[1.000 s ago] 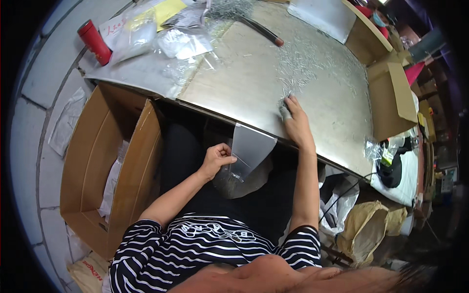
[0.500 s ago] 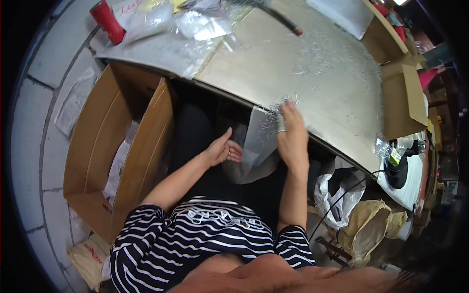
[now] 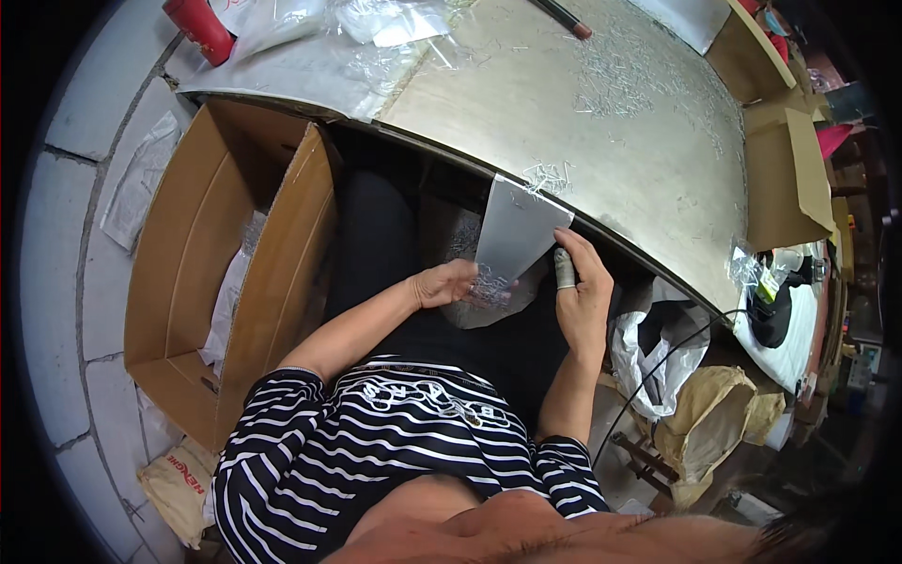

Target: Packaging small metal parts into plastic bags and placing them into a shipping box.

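A translucent plastic sheet point(image 3: 521, 221) slopes down from the table's near edge. Thin bent metal pieces point(image 3: 490, 286) are bunched at its lower end, with a small pile point(image 3: 548, 177) at its top on the table edge. My left hand point(image 3: 447, 283) is cupped under the bunched pieces, its fingers partly hidden behind them. Below them a clear plastic bag point(image 3: 479, 314) lies over my lap. At the sheet's right corner, my right hand point(image 3: 584, 291) has its fingers stretched out, fingertips at the edge. One finger has a pale wrap around it.
An open cardboard box point(image 3: 272, 282) stands at my left. More metal pieces point(image 3: 620, 80) are scattered across the metal table point(image 3: 526, 103). A red cylinder point(image 3: 199, 30) and clear bags lie far left. Another carton point(image 3: 787, 183), a cable and a white bag point(image 3: 648, 376) are at right.
My right hand has drawn back from the table edge toward me. Metal pieces have slid from the sheet's top to its lower end, where my left hand has moved in under them.
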The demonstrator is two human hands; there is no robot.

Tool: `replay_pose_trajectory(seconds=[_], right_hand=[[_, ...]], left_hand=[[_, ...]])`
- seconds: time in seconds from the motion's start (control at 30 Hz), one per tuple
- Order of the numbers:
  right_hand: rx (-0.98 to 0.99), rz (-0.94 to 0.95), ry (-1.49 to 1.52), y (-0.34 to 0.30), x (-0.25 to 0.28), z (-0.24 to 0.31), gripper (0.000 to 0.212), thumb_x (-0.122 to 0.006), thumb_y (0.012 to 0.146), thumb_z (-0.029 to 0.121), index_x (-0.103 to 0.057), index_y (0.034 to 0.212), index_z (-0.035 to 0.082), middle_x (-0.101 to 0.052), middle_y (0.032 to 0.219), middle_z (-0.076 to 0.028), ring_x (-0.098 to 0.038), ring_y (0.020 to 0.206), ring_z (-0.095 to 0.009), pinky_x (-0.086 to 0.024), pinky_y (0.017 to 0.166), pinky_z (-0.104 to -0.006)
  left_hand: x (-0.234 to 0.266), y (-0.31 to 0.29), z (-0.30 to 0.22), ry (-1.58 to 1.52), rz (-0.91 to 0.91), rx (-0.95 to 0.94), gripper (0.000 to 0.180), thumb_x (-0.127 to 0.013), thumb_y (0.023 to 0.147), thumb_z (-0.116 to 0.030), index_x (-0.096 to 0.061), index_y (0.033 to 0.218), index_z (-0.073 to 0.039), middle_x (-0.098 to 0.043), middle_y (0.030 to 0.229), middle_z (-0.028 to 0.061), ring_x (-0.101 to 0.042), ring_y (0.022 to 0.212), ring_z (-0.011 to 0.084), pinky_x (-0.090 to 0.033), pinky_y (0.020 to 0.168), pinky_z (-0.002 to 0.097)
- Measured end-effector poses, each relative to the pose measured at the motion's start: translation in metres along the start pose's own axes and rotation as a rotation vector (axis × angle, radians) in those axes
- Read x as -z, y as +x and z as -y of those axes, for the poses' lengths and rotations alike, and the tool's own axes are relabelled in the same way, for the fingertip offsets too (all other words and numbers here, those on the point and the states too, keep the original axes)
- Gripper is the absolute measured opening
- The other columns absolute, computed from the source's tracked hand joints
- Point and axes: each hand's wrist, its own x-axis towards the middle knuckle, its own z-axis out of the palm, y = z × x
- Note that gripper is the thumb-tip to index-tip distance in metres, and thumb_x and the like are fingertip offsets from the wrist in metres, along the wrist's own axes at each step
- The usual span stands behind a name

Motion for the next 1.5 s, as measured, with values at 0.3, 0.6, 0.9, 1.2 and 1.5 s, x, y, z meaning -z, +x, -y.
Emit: replay_pose_trajectory(seconds=[0.3, 0.6, 0.9, 1.2, 1.5], right_hand=[[0.253, 0.078, -0.414, 0.026, -0.024, 0.002, 0.046, -0.058, 0.087, 0.001, -0.052, 0.132, 0.004, -0.047, 0.142, -0.016, -0.041, 0.135, -0.031, -0.034, 0.11, -0.0433], [0.172, 0.224, -0.313, -0.022, -0.005, 0.014, 0.034, -0.059, 0.086, 0.003, -0.059, 0.12, 0.002, -0.061, 0.124, -0.015, -0.056, 0.118, -0.033, -0.037, 0.107, -0.0484], [0.028, 0.182, -0.032, -0.038, -0.033, -0.014, 0.047, -0.059, 0.084, -0.004, -0.052, 0.13, 0.002, -0.056, 0.128, -0.021, -0.057, 0.117, -0.034, -0.045, 0.099, -0.0358], [-0.125, 0.549, -0.01, -0.034, -0.05, -0.02, 0.032, -0.057, 0.085, 0.003, -0.062, 0.116, 0.0, -0.066, 0.105, -0.022, -0.062, 0.099, -0.04, -0.049, 0.086, -0.0416], [-0.348, 0.227, 0.345, -0.03, -0.019, -0.047, 0.03, -0.065, 0.087, 0.006, -0.063, 0.115, -0.005, -0.069, 0.096, -0.015, -0.066, 0.089, -0.019, -0.051, 0.08, -0.0285]], left_hand=[[-0.002, 0.008, 0.011, 0.174, -0.285, 0.034, 0.045, -0.07, 0.078, 0.002, -0.059, 0.121, 0.005, -0.067, 0.116, 0.0128, -0.064, 0.106, 0.0194, -0.048, 0.098, 0.0312], [0.013, -0.012, 0.005, 0.436, -0.239, 0.084, 0.053, -0.058, 0.068, 0.017, -0.058, 0.121, 0.006, -0.067, 0.113, 0.0088, -0.064, 0.101, 0.0163, -0.049, 0.091, 0.0275], [-0.009, -0.007, -0.001, 0.337, -0.303, 0.03, 0.049, -0.075, 0.07, 0.007, -0.059, 0.116, 0.002, -0.067, 0.103, 0.0075, -0.067, 0.089, 0.015, -0.056, 0.079, 0.0277], [0.0, -0.003, 0.012, 0.427, -0.343, 0.025, 0.035, -0.076, 0.075, -0.001, -0.061, 0.107, 0.0, -0.067, 0.096, 0.0067, -0.067, 0.08, 0.0147, -0.058, 0.061, 0.0273], [-0.033, -0.012, -0.009, 0.273, -0.238, 0.181, 0.054, -0.047, 0.1, -0.041, -0.054, 0.126, 0.006, -0.066, 0.111, 0.0153, -0.069, 0.093, 0.0219, -0.062, 0.069, 0.0329]])
